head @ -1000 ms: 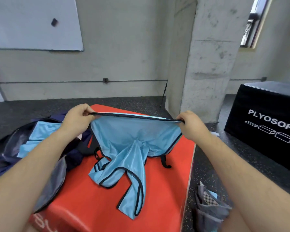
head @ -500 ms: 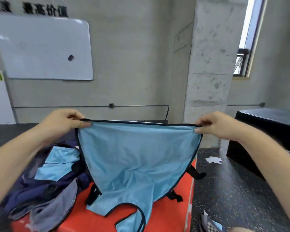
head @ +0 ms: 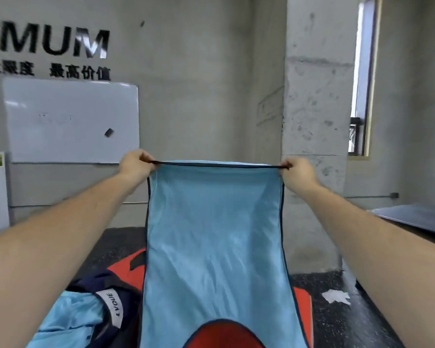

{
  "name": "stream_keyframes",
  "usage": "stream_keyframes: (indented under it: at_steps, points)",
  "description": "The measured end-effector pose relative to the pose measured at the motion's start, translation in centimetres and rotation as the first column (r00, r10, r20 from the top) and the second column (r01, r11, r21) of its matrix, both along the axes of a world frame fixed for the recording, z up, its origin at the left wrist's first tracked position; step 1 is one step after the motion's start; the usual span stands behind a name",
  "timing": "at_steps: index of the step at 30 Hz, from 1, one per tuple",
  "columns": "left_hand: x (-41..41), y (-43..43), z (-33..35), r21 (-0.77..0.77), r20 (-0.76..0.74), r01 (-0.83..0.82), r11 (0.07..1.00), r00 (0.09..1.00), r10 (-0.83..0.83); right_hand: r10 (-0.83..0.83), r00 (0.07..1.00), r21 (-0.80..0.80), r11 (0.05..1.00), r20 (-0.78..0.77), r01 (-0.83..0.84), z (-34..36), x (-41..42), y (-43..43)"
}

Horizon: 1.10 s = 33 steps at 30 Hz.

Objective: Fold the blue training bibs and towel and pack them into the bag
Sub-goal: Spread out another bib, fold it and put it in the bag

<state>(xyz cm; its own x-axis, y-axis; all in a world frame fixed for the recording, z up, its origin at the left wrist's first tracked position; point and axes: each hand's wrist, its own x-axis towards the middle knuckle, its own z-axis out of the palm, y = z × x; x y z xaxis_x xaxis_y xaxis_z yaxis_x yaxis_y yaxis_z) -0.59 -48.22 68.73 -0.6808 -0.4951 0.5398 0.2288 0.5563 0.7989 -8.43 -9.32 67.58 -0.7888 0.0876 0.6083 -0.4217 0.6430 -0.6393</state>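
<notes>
A light blue training bib (head: 215,237) with dark trim hangs in front of me, stretched flat by its top hem. My left hand (head: 136,163) pinches the hem's left corner and my right hand (head: 296,172) pinches the right corner, both raised to about eye level. The bib's lower end drops out of the frame over the red box (head: 126,268). At the lower left lies the dark navy bag (head: 116,305), open, with another light blue bib (head: 70,320) lying in it.
A concrete pillar (head: 314,121) stands just behind the bib on the right. A black box (head: 417,217) sits at the right edge. A whiteboard (head: 70,119) hangs on the left wall. A scrap of white paper (head: 335,296) lies on the dark floor.
Both hands have lifted the bib well up off the red box, so it now hangs full length and flat. My view has tilted upward with it.
</notes>
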Motion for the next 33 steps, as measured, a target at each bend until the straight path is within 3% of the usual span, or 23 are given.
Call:
stream_keyframes:
  at_steps: [5, 11, 15, 23, 28, 33]
  points:
    - [-0.4, -0.2, 3.6, -0.027, -0.145, 0.065, 0.998, 0.987, -0.068, 0.043, 0.982, -0.035, 0.998, -0.185, -0.05, 3.9, 0.8, 0.1]
    - [2.2, -0.2, -0.2, 0.009, -0.159, 0.137, 0.991, 0.978, -0.134, 0.046, 0.986, 0.001, 0.999, -0.158, -0.046, 0.4, 3.0, 0.5]
    - [5.5, 0.7, -7.2, 0.054, -0.083, 0.159, 0.986, 0.985, -0.154, 0.05, 0.996, 0.069, 0.997, -0.071, -0.045, -6.7, 4.7, 1.2]
    - [12.8, 3.0, -27.5, 0.211, 0.149, 0.167, 0.963, 0.968, -0.2, 0.122, 0.964, -0.018, 0.992, 0.236, -0.122, -28.1, 11.7, 2.8]
    - [16.9, 4.6, -39.8, 0.164, 0.405, 0.194, 0.967, 0.881, -0.245, 0.104, 0.898, -0.01, 0.994, 0.427, -0.11, -40.0, 16.2, 4.1]
    - [18.3, 5.2, -45.2, -0.033, 0.536, 0.173, 0.984, 0.834, -0.129, 0.059, 0.878, 0.11, 0.986, 0.474, -0.126, -44.3, 17.8, 4.9]
